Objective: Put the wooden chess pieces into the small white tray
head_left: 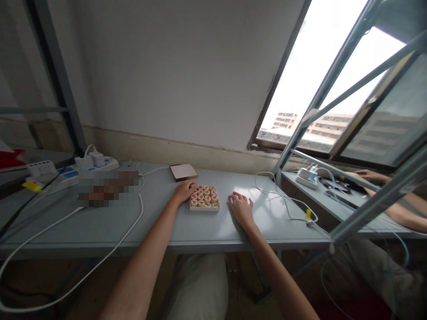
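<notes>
A shallow, light-coloured box (204, 209) stands on the desk in front of me. Rows of round wooden Chinese chess pieces (207, 195) with red markings fill it. At its back left corner lies my left hand (185, 191), fingers stretched over the edge and partly covering the nearest pieces; no piece shows lifted in it. My right hand (240, 206) rests palm down on the desk to the right of the box, apart from it, with fingers spread and nothing held. Behind the box is a flat lid or tray (184, 172) with a white face and reddish-brown edges.
White cables (142, 202) loop over the grey desk (196, 229) on the left; another cable (278, 195) lies at right. A power strip (103, 164) with chargers stands at back left, near a blurred-out patch. Beyond the metal frame (363, 209), another person's arms (396, 209) reach over a neighbouring desk.
</notes>
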Available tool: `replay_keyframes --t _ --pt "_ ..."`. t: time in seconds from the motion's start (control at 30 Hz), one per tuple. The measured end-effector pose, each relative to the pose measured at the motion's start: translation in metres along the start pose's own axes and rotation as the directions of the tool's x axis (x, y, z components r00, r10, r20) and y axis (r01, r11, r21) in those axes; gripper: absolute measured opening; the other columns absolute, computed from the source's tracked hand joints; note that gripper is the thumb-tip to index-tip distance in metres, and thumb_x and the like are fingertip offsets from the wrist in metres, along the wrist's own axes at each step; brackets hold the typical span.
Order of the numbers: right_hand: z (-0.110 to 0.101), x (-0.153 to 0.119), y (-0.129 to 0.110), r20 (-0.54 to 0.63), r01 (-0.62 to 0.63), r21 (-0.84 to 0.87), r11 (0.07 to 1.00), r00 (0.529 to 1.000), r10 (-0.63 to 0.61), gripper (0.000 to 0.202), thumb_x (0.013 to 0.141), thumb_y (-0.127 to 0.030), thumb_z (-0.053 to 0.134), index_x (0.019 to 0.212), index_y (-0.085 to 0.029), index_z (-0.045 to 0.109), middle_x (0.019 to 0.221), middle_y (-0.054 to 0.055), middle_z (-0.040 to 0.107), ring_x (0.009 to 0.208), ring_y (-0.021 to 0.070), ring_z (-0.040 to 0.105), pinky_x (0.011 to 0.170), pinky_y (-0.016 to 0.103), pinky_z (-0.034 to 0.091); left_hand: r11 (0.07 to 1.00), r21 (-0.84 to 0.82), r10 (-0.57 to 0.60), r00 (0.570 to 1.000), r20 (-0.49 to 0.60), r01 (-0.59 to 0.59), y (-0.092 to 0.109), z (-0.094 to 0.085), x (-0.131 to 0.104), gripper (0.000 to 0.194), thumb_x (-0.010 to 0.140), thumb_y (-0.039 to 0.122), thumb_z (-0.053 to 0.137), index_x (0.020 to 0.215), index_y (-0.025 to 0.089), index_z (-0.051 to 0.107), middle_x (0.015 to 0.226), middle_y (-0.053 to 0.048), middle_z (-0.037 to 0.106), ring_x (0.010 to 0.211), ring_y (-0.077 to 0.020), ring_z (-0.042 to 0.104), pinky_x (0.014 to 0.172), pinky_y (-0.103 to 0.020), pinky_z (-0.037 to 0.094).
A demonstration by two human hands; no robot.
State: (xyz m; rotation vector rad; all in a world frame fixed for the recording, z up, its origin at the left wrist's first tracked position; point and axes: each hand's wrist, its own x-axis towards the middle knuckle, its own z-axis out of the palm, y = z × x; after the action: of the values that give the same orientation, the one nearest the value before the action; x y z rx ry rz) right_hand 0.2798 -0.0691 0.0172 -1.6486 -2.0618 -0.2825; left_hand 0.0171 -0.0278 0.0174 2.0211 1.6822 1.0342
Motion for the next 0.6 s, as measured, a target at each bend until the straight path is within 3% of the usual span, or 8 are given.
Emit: replay_keyframes --t 0.1,0.2,0.33,0.4,0.53,0.6 --pt "-0.001 0.004 -0.002 -0.063 0.039 0.006 0.999 0.997 -0.039 0.024 0.080 -0.026 0.045 0.099 -0.027 0.059 0.111 0.005 0.056 0.101 0.0219 0.048 0.091 0.047 0.026 1.000 0.000 -0.003 1.000 0.002 0.003 -0.001 0.000 0.000 0.035 0.079 0.041 0.041 0.094 0.018 0.062 0.100 -0.007 0.061 0.093 -0.0192 0.055 0.081 -0.027 0.040" --pt "0.004 0.012 0.001 -0.144 -0.005 -0.020 1.000 0.990 0.002 0.029 0.079 -0.026 0.046 0.106 -0.025 0.057 0.115 0.008 0.054 0.108 0.0260 0.044 0.094 0.055 0.016 1.000 -0.008 -0.004 1.000 0.001 0.004 0.000 -0.001 -0.002 0.034 0.078 0.041 0.042 0.094 0.018 0.062 0.101 -0.006 0.061 0.095 -0.0193 0.054 0.082 -0.027 0.040" --pt "0.006 0.020 0.007 -0.086 -0.049 0.041 0.998 0.995 0.053 0.022 0.082 -0.029 0.043 0.090 -0.024 0.063 0.096 0.006 0.063 0.102 0.0266 0.048 0.093 0.061 0.006 1.000 -0.011 -0.005 1.000 -0.022 0.005 0.000 -0.001 -0.003 0.035 0.078 0.043 0.042 0.093 0.019 0.062 0.101 -0.006 0.061 0.095 -0.0195 0.054 0.083 -0.027 0.040" --pt "0.002 0.018 0.002 -0.097 -0.013 0.110 0.994 0.995 0.024 0.020 0.082 -0.032 0.044 0.084 -0.025 0.064 0.089 0.004 0.064 0.096 0.0243 0.051 0.095 0.058 0.009 1.000 -0.007 -0.003 1.000 -0.022 0.003 -0.001 0.000 -0.002 0.034 0.079 0.042 0.041 0.092 0.019 0.062 0.101 -0.006 0.061 0.095 -0.0192 0.054 0.083 -0.027 0.040" --pt "-0.008 0.007 -0.025 -0.117 0.142 0.322 0.936 0.987 -0.109 0.023 0.081 -0.040 0.048 0.091 -0.026 0.063 0.098 0.005 0.061 0.092 0.0207 0.053 0.088 0.043 0.029 1.000 -0.006 0.025 1.000 -0.006 -0.025 -0.005 0.002 0.001 0.035 0.079 0.042 0.040 0.092 0.018 0.062 0.100 -0.006 0.061 0.094 -0.0187 0.055 0.082 -0.026 0.040" --pt "-0.010 0.002 -0.038 -0.096 0.222 0.361 0.906 0.975 -0.201 0.022 0.079 -0.040 0.051 0.092 -0.027 0.062 0.101 0.004 0.059 0.094 0.0198 0.051 0.084 0.037 0.032 0.999 -0.006 0.043 0.999 -0.011 -0.043 -0.007 0.003 0.003 0.036 0.079 0.042 0.040 0.092 0.017 0.062 0.099 -0.007 0.061 0.093 -0.0189 0.055 0.082 -0.026 0.040"
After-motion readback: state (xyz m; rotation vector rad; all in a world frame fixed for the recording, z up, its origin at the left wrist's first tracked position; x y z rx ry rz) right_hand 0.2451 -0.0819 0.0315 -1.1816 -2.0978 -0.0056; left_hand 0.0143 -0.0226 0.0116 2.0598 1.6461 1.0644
